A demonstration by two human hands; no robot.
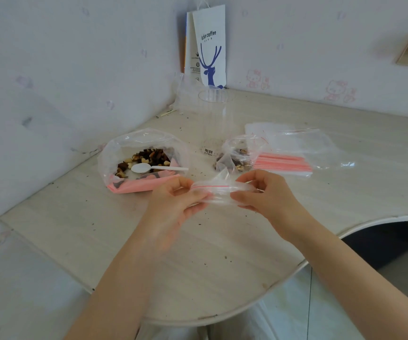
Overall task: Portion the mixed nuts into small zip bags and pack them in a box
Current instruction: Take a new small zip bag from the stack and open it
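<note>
A small clear zip bag (218,190) with a red seal line hangs between my hands above the table. My left hand (176,200) pinches its left end and my right hand (264,192) pinches its right end. It looks empty. To the left lies a large open plastic bag (141,143) with a pink edge, holding mixed nuts (146,157) and a white plastic spoon (153,168). Behind my right hand sits a small zip bag with nuts (237,155). A stack of unused zip bags (286,158) with red strips lies to the right.
A tall clear plastic container (214,121) stands behind the bags. A white paper coffee bag (209,47) leans in the wall corner, with crumpled clear plastic (185,94) beside it. The pale table (198,253) has crumbs and a curved front edge at the right.
</note>
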